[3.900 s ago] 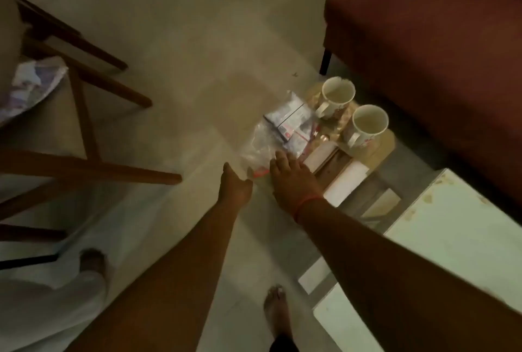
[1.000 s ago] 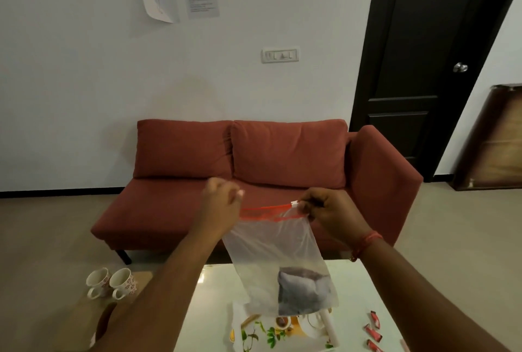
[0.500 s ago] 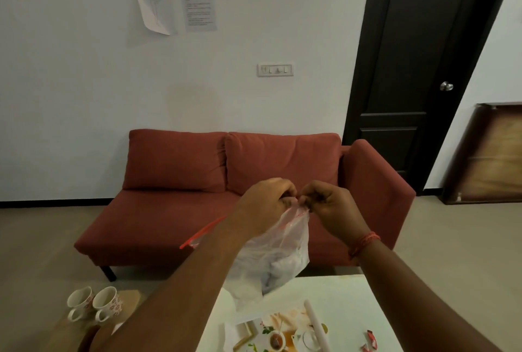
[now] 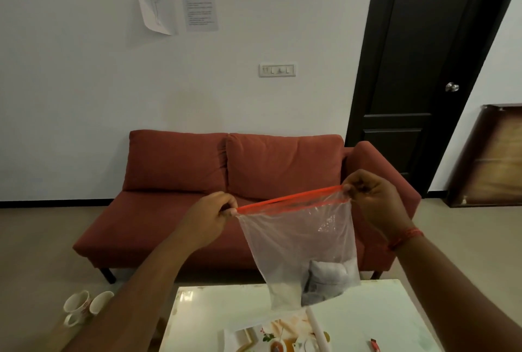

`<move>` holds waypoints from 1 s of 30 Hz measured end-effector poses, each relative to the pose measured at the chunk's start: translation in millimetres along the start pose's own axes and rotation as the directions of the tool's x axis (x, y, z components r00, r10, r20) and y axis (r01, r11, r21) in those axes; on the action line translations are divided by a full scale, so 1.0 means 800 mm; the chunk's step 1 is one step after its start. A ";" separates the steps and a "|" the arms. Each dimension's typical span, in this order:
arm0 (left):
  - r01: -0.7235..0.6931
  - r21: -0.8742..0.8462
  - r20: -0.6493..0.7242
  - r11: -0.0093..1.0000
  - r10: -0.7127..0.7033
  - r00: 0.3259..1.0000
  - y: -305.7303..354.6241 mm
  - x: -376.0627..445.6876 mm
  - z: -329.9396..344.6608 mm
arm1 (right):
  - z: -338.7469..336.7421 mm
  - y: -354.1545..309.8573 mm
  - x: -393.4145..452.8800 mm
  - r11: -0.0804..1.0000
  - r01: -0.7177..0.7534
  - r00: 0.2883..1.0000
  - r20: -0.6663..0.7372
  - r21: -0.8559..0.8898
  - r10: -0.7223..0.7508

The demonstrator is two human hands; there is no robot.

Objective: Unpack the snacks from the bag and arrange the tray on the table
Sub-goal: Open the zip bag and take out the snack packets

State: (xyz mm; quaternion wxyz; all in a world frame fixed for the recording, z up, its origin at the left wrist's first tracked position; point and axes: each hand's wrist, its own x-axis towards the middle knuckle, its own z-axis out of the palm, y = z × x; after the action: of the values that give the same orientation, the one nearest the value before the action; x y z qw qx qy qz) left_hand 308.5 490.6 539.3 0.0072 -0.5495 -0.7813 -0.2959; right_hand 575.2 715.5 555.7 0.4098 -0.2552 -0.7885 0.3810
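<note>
A clear plastic bag (image 4: 293,241) with a red zip strip (image 4: 288,199) hangs in the air above the white table (image 4: 367,317). My left hand (image 4: 210,217) pinches the left end of the strip and my right hand (image 4: 372,196) pinches the right end, so the strip is stretched taut between them. White and grey snack packets (image 4: 327,281) lie in the bag's bottom right corner. A tray (image 4: 248,337) with a printed tea-and-leaves pattern rests on the table's near edge, partly cut off by the frame. A small red snack (image 4: 375,345) lies on the table to its right.
A red sofa (image 4: 231,188) stands against the wall behind the table. Two white mugs (image 4: 84,306) sit low at the left, beside the table. A dark door (image 4: 423,69) and a leaning wooden board (image 4: 491,159) are at the right.
Half a second ago my hands were together at the bag's top with the strip dangling; now they have pulled apart and the strip is stretched straight. Before that I lifted the bag from the floor.
</note>
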 end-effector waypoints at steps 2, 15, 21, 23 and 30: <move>0.035 -0.040 0.032 0.999 -0.034 0.999 -0.004 0.001 0.004 | 0.003 0.001 0.003 1.000 0.024 1.000 0.008 -0.001 -0.024; 0.024 -0.409 0.204 0.912 0.065 0.977 0.101 0.020 0.036 | 0.031 -0.017 0.030 0.973 0.081 0.971 0.205 0.216 -0.127; 0.053 -0.486 0.219 0.872 0.062 0.974 0.127 0.013 0.052 | 0.046 -0.016 0.023 0.968 0.078 0.966 0.224 0.239 -0.133; 0.059 -0.481 0.212 0.875 0.051 0.976 0.130 0.012 0.055 | 0.050 -0.016 0.020 0.971 0.081 0.964 0.228 0.227 -0.134; 0.193 -0.533 0.245 0.824 -0.068 0.967 0.142 0.004 0.060 | 0.070 -0.025 0.010 0.987 0.144 0.976 0.154 0.075 -0.155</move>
State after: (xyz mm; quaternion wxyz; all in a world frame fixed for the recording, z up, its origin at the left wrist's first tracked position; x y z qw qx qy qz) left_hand 420.7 541.0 552.5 -0.2564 -0.5016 -0.6946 -0.4474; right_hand 522.1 687.9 554.9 0.3808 -0.1507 -0.8233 0.3931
